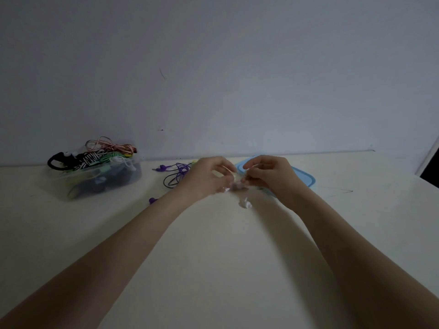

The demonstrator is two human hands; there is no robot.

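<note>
Clear glossy plastic box [71, 184] of rubbery cables, smooth blue plastic lid [306, 179], on a matt cream table [213, 257]

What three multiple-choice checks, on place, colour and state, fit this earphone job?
1. Where is the clear box of cables? A) left on the table, by the wall B) on the floor C) on a lid
2. The loose earphones on the table are: A) red B) purple C) black
3. The left hand and right hand are: A) flat B) pinching the white earphones C) in the box
1 A, it stands far left by the wall; 2 B, purple cord shows; 3 B, both hands' fingers curl on white cord.
</note>
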